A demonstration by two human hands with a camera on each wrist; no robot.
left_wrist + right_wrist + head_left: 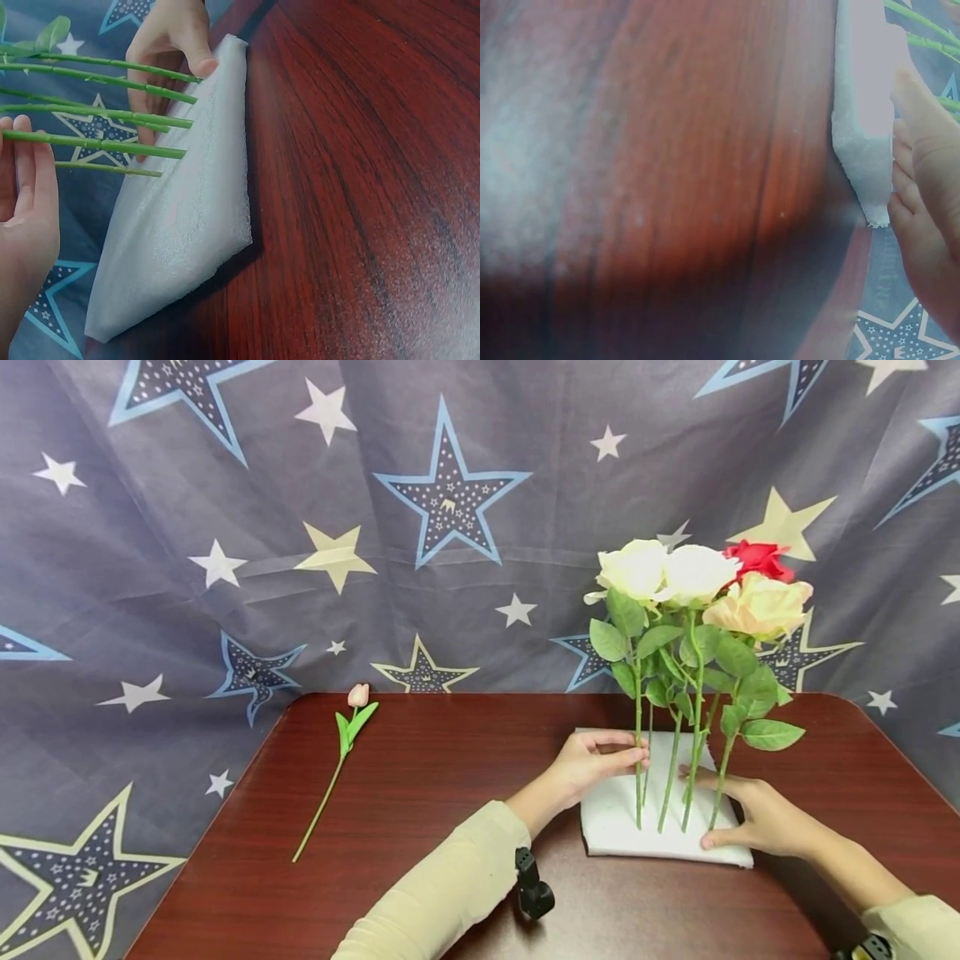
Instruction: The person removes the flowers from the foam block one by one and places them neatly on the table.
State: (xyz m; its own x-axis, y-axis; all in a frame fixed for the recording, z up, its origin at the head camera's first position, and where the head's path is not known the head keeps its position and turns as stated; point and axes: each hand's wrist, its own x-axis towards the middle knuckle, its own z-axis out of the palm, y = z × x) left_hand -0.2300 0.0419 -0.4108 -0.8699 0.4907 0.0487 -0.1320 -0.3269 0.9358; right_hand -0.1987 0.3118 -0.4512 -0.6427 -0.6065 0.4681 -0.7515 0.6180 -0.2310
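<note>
Several artificial roses stand upright in a white foam block (615, 818) on the table: two white roses (633, 570), a red rose (759, 561) and a peach rose (761, 606), with green leafy stems. My left hand (592, 768) pinches the leftmost stem (97, 142), a little above the foam. On the block's right side rests my right hand (765, 818), thumb and fingers spread around the bases of the stems. Its thumb touches the top near the front edge, while its other fingertips are partly hidden behind the stems in the head view.
A pink tulip (358, 696) with a green stem lies on the left of the dark red wooden table (450, 760). Behind the table hangs a grey cloth (495, 435) printed with stars. A black wrist device (532, 885) sits at the left sleeve.
</note>
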